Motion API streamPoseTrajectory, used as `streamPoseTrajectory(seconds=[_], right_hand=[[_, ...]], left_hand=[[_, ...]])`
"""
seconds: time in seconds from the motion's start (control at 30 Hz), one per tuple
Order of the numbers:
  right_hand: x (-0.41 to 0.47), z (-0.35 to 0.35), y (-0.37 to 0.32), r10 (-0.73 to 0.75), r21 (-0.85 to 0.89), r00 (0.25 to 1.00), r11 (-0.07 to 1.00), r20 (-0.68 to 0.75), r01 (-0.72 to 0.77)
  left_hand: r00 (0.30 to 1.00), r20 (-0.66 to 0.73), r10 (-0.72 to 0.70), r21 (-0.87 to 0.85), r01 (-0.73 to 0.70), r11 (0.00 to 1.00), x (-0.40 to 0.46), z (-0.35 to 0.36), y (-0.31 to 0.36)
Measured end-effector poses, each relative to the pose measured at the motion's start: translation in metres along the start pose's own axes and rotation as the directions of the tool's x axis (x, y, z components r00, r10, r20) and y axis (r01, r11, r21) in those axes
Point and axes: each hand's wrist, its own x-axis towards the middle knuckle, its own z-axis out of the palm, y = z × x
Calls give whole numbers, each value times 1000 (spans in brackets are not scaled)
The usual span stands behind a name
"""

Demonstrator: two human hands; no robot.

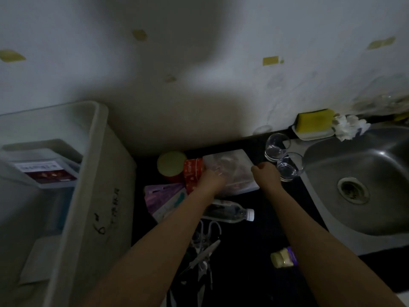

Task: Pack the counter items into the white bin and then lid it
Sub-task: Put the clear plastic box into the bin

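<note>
A clear flat plastic container (230, 165) lies on the dark counter (254, 251) near the wall. My left hand (210, 179) grips its left edge and my right hand (264, 173) grips its right edge. To the left stands the big white bin (88, 185), open, with boxes inside. Left of the container sit a red cup with a pale green lid (171, 166) and a red packet (193, 173). Flat purple packets (162, 194), a water bottle (230, 213) on its side and scissors (205, 251) lie under my left forearm.
Two clear glasses (281, 156) stand just right of my right hand. A steel sink (365, 185) fills the right side, with a yellow sponge (315, 122) in a dish behind it. A small pale-capped jar (283, 257) lies by my right forearm.
</note>
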Motion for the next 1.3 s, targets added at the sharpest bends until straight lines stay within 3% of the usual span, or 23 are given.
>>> streamPoseTrajectory(seconds=[0.33,0.67,0.9,1.03,1.17,1.3], right_hand=[[37,7,-2,118,15,981,992,156,-122],[19,4,-8,126,90,992,988,-23,-124],[-17,-23,-28,102,321,971,947,-217,-28],[-50,-42,-47,67,426,926,899,-372,106],[-90,-58,-69,24,510,871,818,-491,265],[-135,-59,-104,-52,541,816,724,-576,428]], left_hand=[[998,-19,-62,-33,61,998,47,19,-12],[996,-59,-73,-202,59,978,23,19,10],[990,-112,-89,-427,33,904,-2,19,24],[989,-139,-44,-554,-40,832,-20,14,33],[974,-218,66,-663,-198,722,-46,-7,41],[907,-413,77,-705,-372,603,-76,-44,48]])
